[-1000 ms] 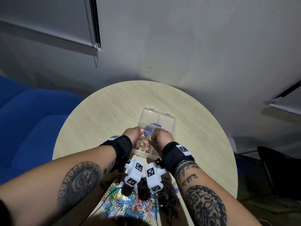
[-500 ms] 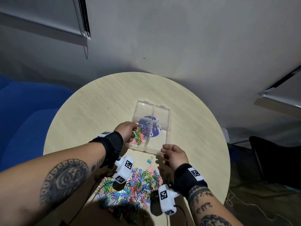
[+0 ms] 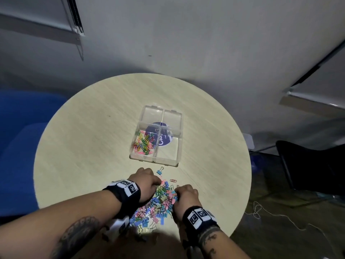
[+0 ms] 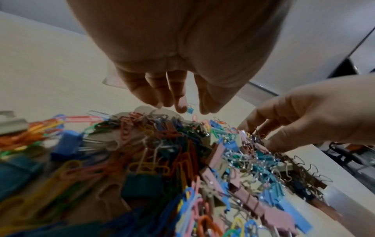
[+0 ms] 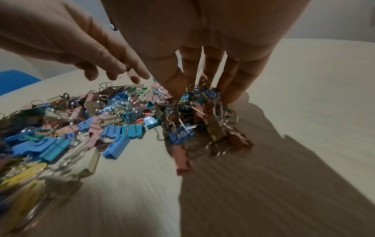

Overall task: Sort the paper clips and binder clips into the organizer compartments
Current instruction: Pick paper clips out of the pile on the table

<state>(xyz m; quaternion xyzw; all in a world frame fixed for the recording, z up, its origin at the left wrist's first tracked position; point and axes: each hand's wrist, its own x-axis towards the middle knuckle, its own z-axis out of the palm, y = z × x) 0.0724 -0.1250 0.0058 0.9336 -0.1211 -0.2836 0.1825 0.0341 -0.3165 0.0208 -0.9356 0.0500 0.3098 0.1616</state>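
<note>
A clear four-compartment organizer (image 3: 169,116) sits mid-table. Coloured paper clips (image 3: 144,143) fill its near-left compartment; the other compartments look bare. A mixed pile of paper clips and binder clips (image 3: 160,204) lies near the table's front edge. My left hand (image 3: 156,184) hovers over the pile's far left side; in the left wrist view its fingers (image 4: 158,97) hang loose and hold nothing. My right hand (image 5: 202,97) reaches into the pile's right side, thumb and fingers pinching a cluster of binder clips (image 5: 205,112) that lies on the table.
One blue binder clip (image 3: 160,171) and a red paper clip (image 3: 173,180) lie apart between pile and organizer. The round wooden table (image 3: 93,137) is bare on both sides. A blue seat (image 3: 18,146) stands left, a dark chair (image 3: 308,165) right.
Both hands left the organizer and drew back to the pile, the right one first. The organizer now stands alone, with paper clips in its near-left compartment.
</note>
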